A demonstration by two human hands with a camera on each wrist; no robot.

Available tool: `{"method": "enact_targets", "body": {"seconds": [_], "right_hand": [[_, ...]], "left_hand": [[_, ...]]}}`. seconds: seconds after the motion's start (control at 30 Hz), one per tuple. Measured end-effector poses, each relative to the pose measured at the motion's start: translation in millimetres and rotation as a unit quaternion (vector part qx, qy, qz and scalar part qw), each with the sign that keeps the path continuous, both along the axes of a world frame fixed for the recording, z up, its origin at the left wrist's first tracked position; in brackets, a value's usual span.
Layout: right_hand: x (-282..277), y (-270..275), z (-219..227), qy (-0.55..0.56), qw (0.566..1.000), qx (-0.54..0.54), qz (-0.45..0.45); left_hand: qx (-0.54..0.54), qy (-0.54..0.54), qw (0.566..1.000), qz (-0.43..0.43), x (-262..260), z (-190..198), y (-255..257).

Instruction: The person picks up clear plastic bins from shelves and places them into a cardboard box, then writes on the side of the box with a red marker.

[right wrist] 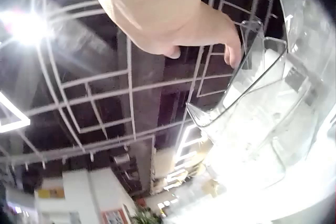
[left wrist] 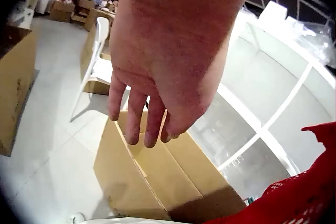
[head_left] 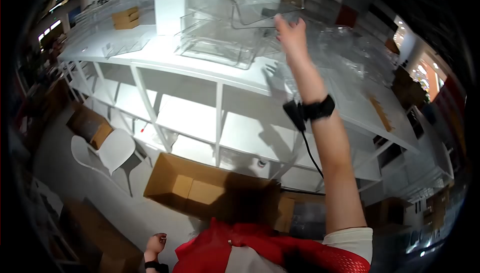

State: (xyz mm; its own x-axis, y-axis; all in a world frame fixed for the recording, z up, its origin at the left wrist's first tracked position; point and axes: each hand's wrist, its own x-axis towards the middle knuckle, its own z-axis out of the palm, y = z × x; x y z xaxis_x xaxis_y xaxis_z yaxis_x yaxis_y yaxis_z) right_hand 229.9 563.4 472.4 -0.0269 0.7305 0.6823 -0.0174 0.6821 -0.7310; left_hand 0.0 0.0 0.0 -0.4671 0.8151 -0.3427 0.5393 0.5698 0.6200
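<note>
Up over the white counter, my right hand (head_left: 292, 38) reaches beside a clear plastic bin (head_left: 260, 10) with fingers and thumb apart. In the right wrist view the fingertips of this hand (right wrist: 207, 32) are at the edge of the clear bin (right wrist: 262, 90); whether they touch it I cannot tell. More clear bins (head_left: 215, 48) stand below and left of it on the counter (head_left: 120, 59). My left hand (head_left: 156, 243) hangs low at my side. Its fingers are loose and hold nothing in the left wrist view, where the hand (left wrist: 157, 71) appears above a cardboard box (left wrist: 163, 166).
An open cardboard box (head_left: 185, 180) lies on the floor against the white shelving (head_left: 218, 118). A white chair (head_left: 116, 150) stands to the left. Clear plastic wrap (head_left: 345, 53) covers the counter's right part, and a small brown box (head_left: 125, 19) sits at its left.
</note>
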Motion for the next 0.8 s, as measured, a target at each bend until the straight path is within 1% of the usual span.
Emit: {"method": "enact_targets", "body": {"seconds": [0.03,0.07,0.1,0.17,0.2,0.3,0.33,0.43,0.47,0.5,0.53,0.6,0.67,0.73,0.8], "right_hand": [[-8,4,13,0.053,0.986,-0.134,0.085],[-15,11,20,0.104,0.944,-0.264,0.168],[-22,42,36,0.089,0.935,-0.280,0.198],[-35,67,32,0.120,0.886,-0.364,0.261],[-36,80,30,0.060,0.858,-0.413,0.299],[-53,87,29,0.075,0.866,-0.401,0.289],[-57,93,31,0.074,0.871,-0.409,0.263],[-66,110,40,0.139,0.893,-0.323,0.282],[-70,113,45,0.168,0.893,-0.310,0.281],[-74,109,53,0.199,0.891,-0.297,0.280],[-78,104,59,0.228,0.890,-0.283,0.277],[-85,83,69,0.278,0.867,-0.284,0.301],[-93,73,75,0.307,0.852,-0.275,0.323],[-100,74,76,0.322,0.862,-0.238,0.310],[-102,68,74,0.320,0.876,-0.206,0.297]], "left_hand": [[-0.003,-0.003,1.000,0.025,1,5,-22],[-0.006,-0.004,0.999,0.048,0,12,-42],[0.026,-0.019,0.997,0.067,26,-20,-2],[0.027,0.008,0.994,0.102,21,-11,-25],[0.024,0.013,0.992,0.120,17,-4,-38],[0.010,-0.002,0.991,0.132,14,-17,-57],[0.006,-0.013,0.992,0.129,10,-23,-64],[0.000,-0.038,0.992,0.117,-20,-44,-74],[-0.001,-0.045,0.992,0.115,-37,-53,-75],[-0.003,-0.050,0.992,0.112,-55,-49,-72],[-0.022,-0.033,0.995,0.094,-74,-43,-69],[-0.060,0.001,0.997,0.058,-113,-27,-58],[-0.022,0.011,0.999,0.047,-154,-18,-46],[0.012,0.021,0.999,0.029,-196,-15,-34],[0.010,0.019,1.000,0.020,-227,0,-21]]}}
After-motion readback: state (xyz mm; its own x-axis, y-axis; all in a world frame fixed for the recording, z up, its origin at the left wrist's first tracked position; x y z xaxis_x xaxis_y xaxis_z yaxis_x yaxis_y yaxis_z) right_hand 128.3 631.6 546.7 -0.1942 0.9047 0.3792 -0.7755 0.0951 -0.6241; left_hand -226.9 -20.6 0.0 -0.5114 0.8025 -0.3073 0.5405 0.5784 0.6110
